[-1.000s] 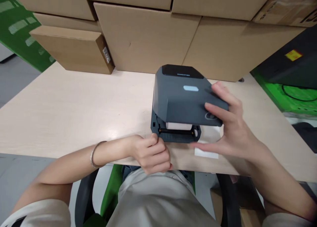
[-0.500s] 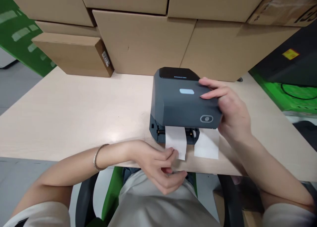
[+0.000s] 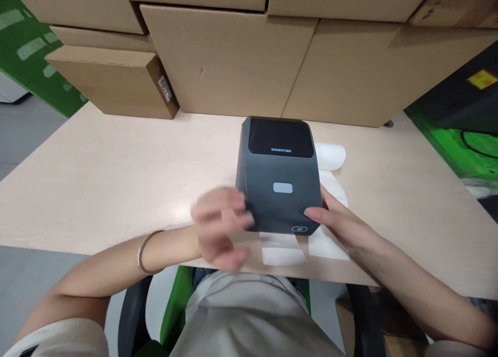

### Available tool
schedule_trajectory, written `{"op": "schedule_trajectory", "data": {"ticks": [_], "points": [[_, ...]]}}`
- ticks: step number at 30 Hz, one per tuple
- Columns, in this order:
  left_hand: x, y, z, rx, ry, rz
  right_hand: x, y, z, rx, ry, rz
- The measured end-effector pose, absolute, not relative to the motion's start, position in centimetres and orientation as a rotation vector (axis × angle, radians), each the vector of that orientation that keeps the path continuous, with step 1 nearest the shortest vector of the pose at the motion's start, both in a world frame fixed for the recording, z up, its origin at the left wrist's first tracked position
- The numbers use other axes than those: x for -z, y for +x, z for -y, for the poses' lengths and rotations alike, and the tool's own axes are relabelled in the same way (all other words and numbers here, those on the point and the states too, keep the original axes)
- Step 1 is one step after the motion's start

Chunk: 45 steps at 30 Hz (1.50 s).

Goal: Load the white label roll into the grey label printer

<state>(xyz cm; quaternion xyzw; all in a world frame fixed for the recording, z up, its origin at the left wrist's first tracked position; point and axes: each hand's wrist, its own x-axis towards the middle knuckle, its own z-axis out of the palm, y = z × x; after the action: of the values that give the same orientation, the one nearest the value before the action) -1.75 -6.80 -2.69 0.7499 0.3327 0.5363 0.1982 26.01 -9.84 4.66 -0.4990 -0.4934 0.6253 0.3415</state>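
A dark grey label printer (image 3: 280,170) stands on the table with its lid lowered. My right hand (image 3: 342,217) grips its front right side, thumb on the lid and the other fingers down along the flank, partly hidden. My left hand (image 3: 221,227), blurred by motion, is at the printer's front left corner; its fingers look apart and nothing shows in them. Whether it touches the casing I cannot tell. From under the printer's front edge a white paper strip (image 3: 283,255) lies out on the table.
Right of the printer is a white paper roll (image 3: 330,156), with a length of paper (image 3: 327,247) running toward the table's front edge. Large cardboard boxes (image 3: 229,61) form a wall behind. A flatter carton (image 3: 105,82) stands at the back left of the table (image 3: 116,175).
The raised lid has come down onto the printer. My right hand moved down and toward me with it. My left hand let go of the paper strip and rose to the printer's left corner.
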Motion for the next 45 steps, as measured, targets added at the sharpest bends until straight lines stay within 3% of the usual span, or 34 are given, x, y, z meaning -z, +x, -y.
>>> {"op": "schedule_trajectory", "data": {"ticks": [2,8,15,18,22,25,30,35,42,45], "points": [[2.3,-1.7,6.0,-1.625,1.952,-0.904,-4.2,25.8,10.0,-1.658,-1.283,1.23],[0.1,-0.5,5.3,-1.106,1.441,-0.856,-2.6,25.1,10.0,-1.629,-1.201,1.169],[0.6,-0.4,5.1,-1.156,1.462,-0.767,-1.3,25.5,10.3,-1.567,-1.22,1.232],[1.8,-0.7,4.5,-1.26,1.627,-0.798,-1.1,25.9,10.2,-1.175,-1.245,1.48],[2.6,-1.4,3.4,-1.578,2.061,-0.745,-1.9,26.3,9.3,-0.173,-1.056,1.904],[2.0,-1.7,3.1,-1.516,2.429,-0.585,-2.7,26.1,8.7,0.122,-0.867,2.115],[0.3,-1.2,3.3,-1.412,2.576,-0.32,-2.9,25.5,8.6,0.139,-0.828,2.195],[-0.8,-0.9,3.9,-1.411,2.572,-0.392,-3.2,25.1,8.7,0.165,-0.86,2.186],[1.8,-2.6,3.5,-1.091,2.548,-0.469,-3.3,26.4,7.9,0.046,-0.751,2.317],[3.0,-3.0,2.6,-1.426,2.471,-0.438,-3.0,27.4,7.8,-0.023,-0.7,2.328]]}}
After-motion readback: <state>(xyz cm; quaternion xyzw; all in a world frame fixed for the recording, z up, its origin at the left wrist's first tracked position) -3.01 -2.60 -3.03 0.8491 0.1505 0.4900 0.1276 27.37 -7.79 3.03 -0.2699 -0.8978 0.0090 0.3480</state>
